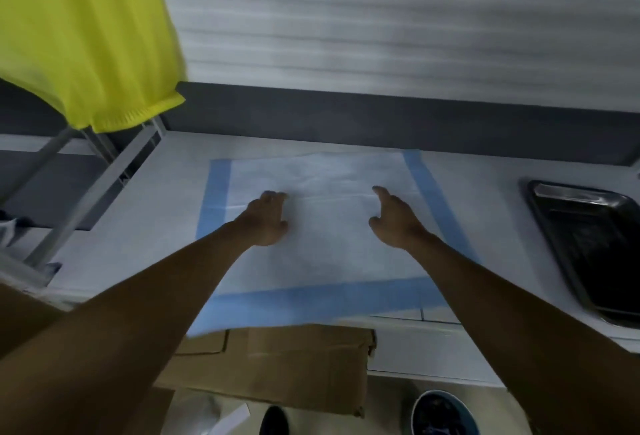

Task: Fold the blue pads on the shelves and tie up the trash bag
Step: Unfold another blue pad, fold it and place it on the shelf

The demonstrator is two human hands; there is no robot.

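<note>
So the blue pad is lying flat on the white shelf, white middle with a blue border showing down the left, right and near edges. Its near edge hangs a bit over the front of the shelf, and there's a faint crease running across the middle. Both hands are down on the white part, well apart from each other. The left hand has its fingers loosely bent with the tips on the pad near that crease, not gripping anything. The right hand is much the same, fingers relaxed and a bit spread, thumb sticking out toward the left hand, resting on or just over the pad, can't quite tell which. Off to the right on the same shelf there's a dark metal tray, clear of the pad. A yellow cloth hangs at upper left over a metal rack. Below the shelf edge sits a cardboard box.
</note>
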